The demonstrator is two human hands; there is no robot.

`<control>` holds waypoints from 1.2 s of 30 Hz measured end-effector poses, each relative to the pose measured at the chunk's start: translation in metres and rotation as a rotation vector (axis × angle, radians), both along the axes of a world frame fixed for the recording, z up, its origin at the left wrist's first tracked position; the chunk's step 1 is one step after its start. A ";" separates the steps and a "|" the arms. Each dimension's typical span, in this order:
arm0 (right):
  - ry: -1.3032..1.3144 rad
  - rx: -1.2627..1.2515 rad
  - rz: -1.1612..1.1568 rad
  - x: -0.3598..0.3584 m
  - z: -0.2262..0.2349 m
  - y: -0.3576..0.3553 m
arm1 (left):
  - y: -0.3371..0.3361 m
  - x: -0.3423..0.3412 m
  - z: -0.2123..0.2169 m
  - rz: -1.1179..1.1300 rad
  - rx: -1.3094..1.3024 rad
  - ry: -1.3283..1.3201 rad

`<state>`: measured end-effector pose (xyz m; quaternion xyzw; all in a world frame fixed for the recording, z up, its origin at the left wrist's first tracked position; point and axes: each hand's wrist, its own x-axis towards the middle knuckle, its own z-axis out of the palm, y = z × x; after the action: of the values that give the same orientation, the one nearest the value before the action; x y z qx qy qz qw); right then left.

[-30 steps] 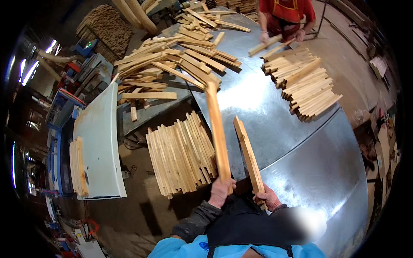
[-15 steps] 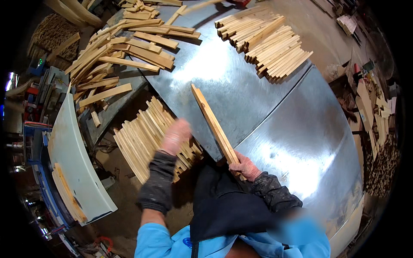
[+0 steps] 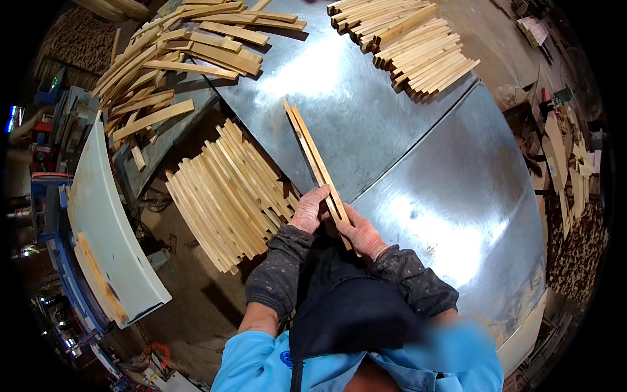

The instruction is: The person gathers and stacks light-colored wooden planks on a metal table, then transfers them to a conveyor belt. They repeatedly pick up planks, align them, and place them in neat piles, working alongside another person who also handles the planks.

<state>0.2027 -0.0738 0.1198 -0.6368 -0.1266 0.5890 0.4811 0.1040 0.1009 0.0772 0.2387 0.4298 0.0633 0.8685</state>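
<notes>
Two narrow wooden strips [image 3: 311, 147] lie side by side in front of me, slanting away to the far left, with a thin gap between them. Gloved and closed around their left side is my left hand [image 3: 310, 210]. My right hand [image 3: 361, 234], gloved too, grips the strips from the right, close to their near end. The far ends reach over the shiny metal tabletop [image 3: 366, 140]. My fingers partly cover the near portion of the strips.
Left of my hands is a row of stacked strips [image 3: 222, 196]. A loose heap of wood pieces [image 3: 222, 59] covers the far left, and another row of strips [image 3: 418, 52] lies at the far right of the table. A pale curved panel [image 3: 108, 222] stands at the left.
My left hand has come right from over the stacked strips and taken hold of the strips in my right hand. The two held strips now show a gap between them.
</notes>
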 end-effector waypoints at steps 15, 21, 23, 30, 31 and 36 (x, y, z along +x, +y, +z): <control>-0.018 0.035 0.066 0.008 -0.005 -0.014 | -0.024 -0.006 0.002 0.018 -0.069 -0.043; 0.235 0.130 -0.033 0.018 0.008 -0.017 | -0.026 -0.003 0.005 0.003 -0.003 -0.045; 0.282 0.156 -0.052 0.027 0.014 -0.016 | -0.027 0.000 0.010 -0.015 -0.013 -0.026; 0.388 -0.027 -0.119 0.043 0.010 -0.029 | -0.025 -0.005 0.041 0.032 0.155 0.110; 0.280 -0.101 -0.081 0.043 0.009 -0.027 | -0.023 -0.007 0.048 0.047 0.193 0.141; -0.035 -0.173 0.087 0.046 -0.046 -0.028 | 0.003 -0.032 0.036 0.141 0.323 0.148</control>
<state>0.2486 -0.1017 0.0739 -0.6800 -0.1111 0.6068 0.3963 0.0721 0.1040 0.1135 0.3480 0.4924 0.1746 0.7784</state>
